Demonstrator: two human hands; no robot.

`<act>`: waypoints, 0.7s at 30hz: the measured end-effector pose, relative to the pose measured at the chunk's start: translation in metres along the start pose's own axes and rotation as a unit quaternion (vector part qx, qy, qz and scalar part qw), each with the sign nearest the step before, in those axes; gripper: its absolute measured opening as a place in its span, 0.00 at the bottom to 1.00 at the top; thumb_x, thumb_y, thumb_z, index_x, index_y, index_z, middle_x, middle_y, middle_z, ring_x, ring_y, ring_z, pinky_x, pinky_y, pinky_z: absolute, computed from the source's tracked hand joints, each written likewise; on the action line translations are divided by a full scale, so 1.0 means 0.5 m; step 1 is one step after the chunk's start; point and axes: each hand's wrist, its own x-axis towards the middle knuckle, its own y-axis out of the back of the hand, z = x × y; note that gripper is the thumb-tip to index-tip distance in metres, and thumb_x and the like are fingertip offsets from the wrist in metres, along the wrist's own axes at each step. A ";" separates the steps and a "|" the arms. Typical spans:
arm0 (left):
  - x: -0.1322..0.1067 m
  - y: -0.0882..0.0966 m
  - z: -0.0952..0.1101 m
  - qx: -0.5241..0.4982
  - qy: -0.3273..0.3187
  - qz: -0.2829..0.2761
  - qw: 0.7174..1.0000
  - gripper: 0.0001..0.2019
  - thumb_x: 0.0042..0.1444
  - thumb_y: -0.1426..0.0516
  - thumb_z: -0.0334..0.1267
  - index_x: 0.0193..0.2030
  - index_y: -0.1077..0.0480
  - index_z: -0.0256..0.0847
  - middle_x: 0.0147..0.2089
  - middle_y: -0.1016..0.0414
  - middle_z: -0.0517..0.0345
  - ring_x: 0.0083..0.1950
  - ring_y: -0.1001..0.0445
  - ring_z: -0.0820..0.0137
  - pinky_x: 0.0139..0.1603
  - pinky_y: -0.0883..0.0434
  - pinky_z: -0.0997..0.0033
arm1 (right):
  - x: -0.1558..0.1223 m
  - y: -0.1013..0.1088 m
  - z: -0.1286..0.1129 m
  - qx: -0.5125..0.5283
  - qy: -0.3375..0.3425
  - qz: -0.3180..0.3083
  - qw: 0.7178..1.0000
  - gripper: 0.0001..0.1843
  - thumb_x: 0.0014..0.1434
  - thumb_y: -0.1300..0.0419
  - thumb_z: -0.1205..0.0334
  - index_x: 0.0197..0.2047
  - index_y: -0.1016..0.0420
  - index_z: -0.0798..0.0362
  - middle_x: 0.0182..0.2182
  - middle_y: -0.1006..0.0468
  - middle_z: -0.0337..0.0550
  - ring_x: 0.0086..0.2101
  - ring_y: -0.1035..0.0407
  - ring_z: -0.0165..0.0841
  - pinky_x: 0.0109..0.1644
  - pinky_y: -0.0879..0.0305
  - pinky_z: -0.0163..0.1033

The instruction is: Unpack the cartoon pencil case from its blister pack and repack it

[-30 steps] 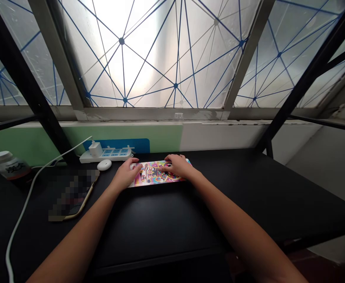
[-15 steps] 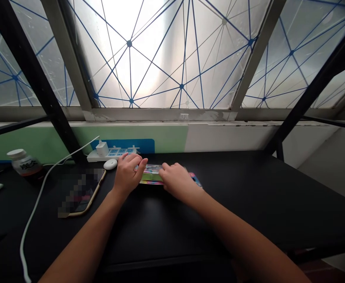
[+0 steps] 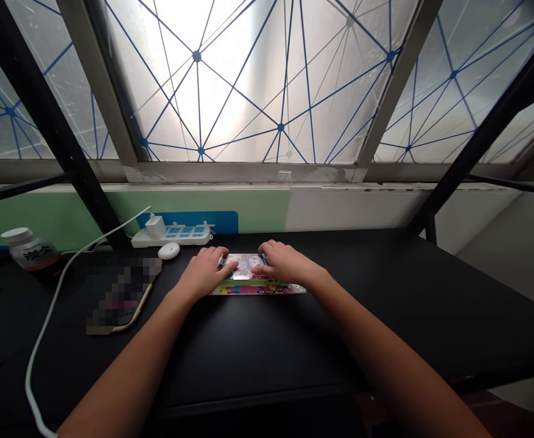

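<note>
On the black table lies a small colourful flat package (image 3: 243, 266), with a shiny picture-covered top and a pale green edge strip. A bright pink and yellow printed card (image 3: 267, 290) shows along its near side. My left hand (image 3: 203, 269) grips the package's left end, its thumb laid on the top face and its fingers at the far edge. The opposite end is in the grip of my right hand (image 3: 288, 264), thumb likewise on top. What my fingertips touch behind the far edge is hidden.
Left of my hands are a phone in a case (image 3: 134, 298), a white oval case (image 3: 168, 250) and a power strip (image 3: 178, 235) with a plugged-in charger (image 3: 155, 227). A white cable (image 3: 50, 328) crosses the table's left side near a jar (image 3: 29, 252).
Both hands have shifted onto the package's ends, thumbs now on its top. The package's top and its near printed edge show more fully, and it lies straighter.
</note>
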 end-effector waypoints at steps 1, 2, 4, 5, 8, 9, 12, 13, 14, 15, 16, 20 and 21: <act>0.000 0.001 0.003 0.006 -0.001 0.009 1.000 0.20 0.63 0.48 0.56 0.49 0.27 0.45 0.48 0.22 0.50 0.52 0.28 0.52 0.48 0.30 0.55 | 0.007 -0.011 0.010 0.003 -0.011 0.006 1.000 0.30 0.65 0.46 0.38 0.57 0.30 0.54 0.54 0.26 0.57 0.51 0.30 0.49 0.50 0.38 0.46; 0.001 0.002 0.006 0.011 -0.002 0.020 1.000 0.18 0.64 0.47 0.54 0.49 0.27 0.44 0.48 0.22 0.50 0.51 0.28 0.52 0.48 0.30 0.55 | 0.014 -0.021 0.018 0.005 -0.019 0.012 1.000 0.32 0.66 0.48 0.37 0.58 0.31 0.55 0.55 0.26 0.58 0.52 0.31 0.49 0.51 0.39 0.48; 0.001 0.002 0.014 0.023 -0.005 0.050 0.998 0.16 0.64 0.47 0.51 0.50 0.28 0.43 0.50 0.23 0.49 0.53 0.29 0.53 0.50 0.31 0.55 | 0.025 -0.035 0.028 0.009 -0.022 0.025 0.999 0.31 0.68 0.52 0.37 0.58 0.31 0.55 0.54 0.25 0.57 0.52 0.31 0.48 0.54 0.40 0.49; 0.001 0.001 0.018 0.028 -0.007 0.067 0.997 0.16 0.64 0.46 0.49 0.51 0.28 0.43 0.51 0.24 0.49 0.54 0.30 0.52 0.53 0.32 0.54 | 0.029 -0.038 0.031 0.009 -0.020 0.033 0.999 0.31 0.68 0.53 0.38 0.56 0.30 0.55 0.52 0.23 0.55 0.51 0.30 0.46 0.55 0.41 0.49; 0.000 -0.002 0.030 0.039 -0.014 0.113 0.993 0.18 0.65 0.46 0.48 0.56 0.31 0.42 0.56 0.26 0.47 0.60 0.33 0.52 0.61 0.37 0.52 | 0.030 -0.029 0.033 -0.004 -0.017 0.074 0.997 0.29 0.67 0.50 0.37 0.52 0.28 0.55 0.48 0.22 0.53 0.49 0.30 0.45 0.53 0.40 0.48; 0.000 -0.002 0.032 0.042 -0.018 0.126 0.991 0.20 0.65 0.45 0.49 0.59 0.32 0.42 0.58 0.28 0.46 0.61 0.34 0.52 0.63 0.40 0.51 | 0.027 -0.021 0.033 -0.011 -0.016 0.090 0.996 0.30 0.66 0.48 0.36 0.52 0.28 0.55 0.48 0.23 0.54 0.48 0.30 0.45 0.52 0.39 0.47; 0.002 0.002 0.034 0.059 -0.039 0.174 0.982 0.30 0.62 0.41 0.52 0.66 0.39 0.41 0.63 0.33 0.43 0.64 0.38 0.50 0.68 0.45 0.48 | 0.015 0.009 0.029 -0.034 -0.006 0.129 0.991 0.31 0.60 0.41 0.35 0.51 0.29 0.55 0.47 0.25 0.54 0.47 0.32 0.46 0.49 0.38 0.45; 0.003 0.005 0.032 0.065 -0.045 0.194 0.978 0.33 0.60 0.40 0.53 0.67 0.41 0.41 0.65 0.34 0.42 0.65 0.39 0.49 0.69 0.47 0.47 | 0.011 0.019 0.027 -0.041 0.001 0.137 0.990 0.32 0.58 0.39 0.35 0.51 0.29 0.55 0.46 0.25 0.53 0.47 0.32 0.45 0.49 0.38 0.44; 0.004 0.009 0.031 0.070 -0.048 0.213 0.973 0.36 0.59 0.38 0.54 0.68 0.42 0.40 0.66 0.36 0.41 0.66 0.39 0.49 0.69 0.49 0.46 | 0.007 0.029 0.024 -0.049 0.007 0.143 0.989 0.32 0.56 0.36 0.36 0.50 0.29 0.55 0.46 0.25 0.52 0.47 0.32 0.45 0.49 0.38 0.44; 0.005 0.014 0.028 0.072 -0.049 0.229 0.970 0.37 0.58 0.38 0.54 0.69 0.43 0.40 0.67 0.37 0.41 0.67 0.40 0.49 0.70 0.50 0.45 | 0.004 0.037 0.021 -0.057 0.013 0.145 0.988 0.32 0.54 0.33 0.37 0.49 0.29 0.54 0.45 0.25 0.51 0.46 0.32 0.45 0.49 0.37 0.44; 0.006 0.020 0.026 0.071 -0.047 0.236 0.968 0.38 0.58 0.37 0.54 0.69 0.44 0.41 0.67 0.36 0.41 0.67 0.39 0.49 0.71 0.52 0.44 | 0.000 0.044 0.016 -0.065 0.019 0.145 0.987 0.31 0.52 0.31 0.39 0.48 0.30 0.54 0.45 0.25 0.51 0.46 0.31 0.45 0.48 0.37 0.44; 0.003 0.037 0.021 0.087 -0.070 0.171 0.979 0.28 0.57 0.36 0.54 0.60 0.33 0.45 0.55 0.24 0.48 0.59 0.29 0.52 0.71 0.54 0.41 | -0.011 0.043 -0.010 -0.087 0.037 0.105 0.990 0.25 0.50 0.26 0.53 0.46 0.29 0.53 0.44 0.24 0.49 0.40 0.27 0.43 0.44 0.36 0.43; 0.002 0.038 0.022 0.101 -0.080 0.147 0.981 0.24 0.56 0.36 0.53 0.55 0.30 0.45 0.52 0.22 0.50 0.56 0.28 0.53 0.70 0.54 0.40 | -0.014 0.037 -0.019 -0.089 0.037 0.092 0.991 0.24 0.51 0.26 0.56 0.47 0.29 0.53 0.43 0.23 0.49 0.39 0.26 0.43 0.43 0.35 0.43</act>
